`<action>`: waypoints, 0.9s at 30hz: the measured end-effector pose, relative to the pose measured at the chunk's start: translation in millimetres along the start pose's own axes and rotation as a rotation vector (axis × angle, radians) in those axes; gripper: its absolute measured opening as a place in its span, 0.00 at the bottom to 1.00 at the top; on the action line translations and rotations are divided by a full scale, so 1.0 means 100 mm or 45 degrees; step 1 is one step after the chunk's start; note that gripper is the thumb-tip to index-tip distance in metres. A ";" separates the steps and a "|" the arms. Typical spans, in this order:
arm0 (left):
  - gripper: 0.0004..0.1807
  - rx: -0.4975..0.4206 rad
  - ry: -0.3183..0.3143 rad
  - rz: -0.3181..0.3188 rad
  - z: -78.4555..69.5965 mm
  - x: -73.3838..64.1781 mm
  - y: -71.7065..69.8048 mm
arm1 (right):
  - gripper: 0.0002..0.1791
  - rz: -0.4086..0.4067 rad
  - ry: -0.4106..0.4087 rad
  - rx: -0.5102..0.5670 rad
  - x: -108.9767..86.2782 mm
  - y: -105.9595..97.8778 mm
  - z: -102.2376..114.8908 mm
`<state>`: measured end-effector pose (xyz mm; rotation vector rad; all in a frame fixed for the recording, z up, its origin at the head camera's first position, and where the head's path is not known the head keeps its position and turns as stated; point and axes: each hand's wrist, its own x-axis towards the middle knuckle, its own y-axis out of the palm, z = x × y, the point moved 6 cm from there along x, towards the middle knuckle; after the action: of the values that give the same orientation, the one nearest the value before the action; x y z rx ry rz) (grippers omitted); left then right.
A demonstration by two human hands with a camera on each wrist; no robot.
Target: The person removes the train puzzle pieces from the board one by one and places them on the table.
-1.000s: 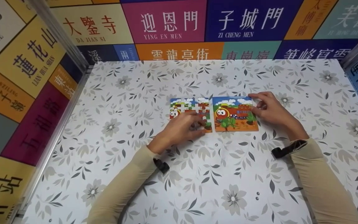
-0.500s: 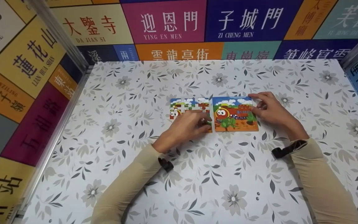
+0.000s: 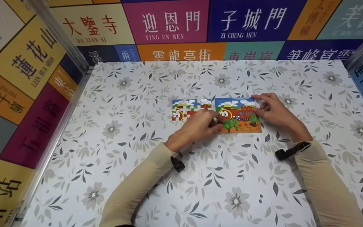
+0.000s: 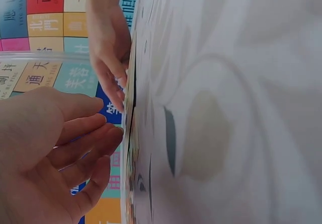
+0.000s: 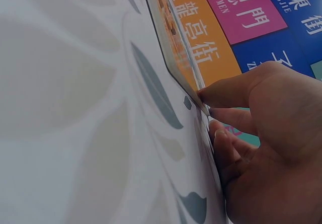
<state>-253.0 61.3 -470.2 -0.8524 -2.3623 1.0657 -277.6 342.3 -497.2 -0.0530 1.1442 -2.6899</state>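
Two small square boards with the same cartoon train picture lie side by side on the table. The left one is a jigsaw puzzle (image 3: 192, 104) with white gaps between its pieces; its lower part is hidden by my left hand (image 3: 198, 126). That hand's fingertips reach over the left edge of the whole picture board (image 3: 239, 121). In the left wrist view its fingers (image 4: 83, 146) are loosely bent, with nothing seen between them. My right hand (image 3: 276, 112) holds the picture board's upper right corner between thumb and index finger; the right wrist view shows the thumb against its edge.
The table (image 3: 156, 189) has a white cover with grey leaves and flowers. Colourful panels with Chinese lettering (image 3: 175, 23) stand along the back and both sides. A black strap (image 3: 290, 153) is at each sleeve cuff.
My left hand has slid to the right, from over the puzzle's lower right part to the picture board's left edge. My right hand has stayed at the board's corner.
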 end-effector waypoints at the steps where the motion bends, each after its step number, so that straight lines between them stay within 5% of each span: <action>1: 0.14 -0.005 -0.011 0.008 -0.01 0.01 0.01 | 0.32 0.003 0.003 0.003 0.00 0.00 0.00; 10: 0.17 -0.035 -0.074 0.084 -0.07 0.17 0.14 | 0.33 0.015 0.016 -0.006 0.01 0.01 -0.02; 20: 0.31 0.045 -0.064 0.144 -0.13 0.34 0.27 | 0.32 0.005 0.021 -0.014 0.01 0.00 -0.02; 27: 0.31 0.025 -0.023 0.184 -0.14 0.43 0.33 | 0.33 0.002 0.000 -0.012 0.01 -0.01 -0.02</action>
<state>-264.2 114.7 -481.6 -1.0238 -2.3301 1.1556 -278.9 343.8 -497.9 -0.0537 1.1564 -2.6836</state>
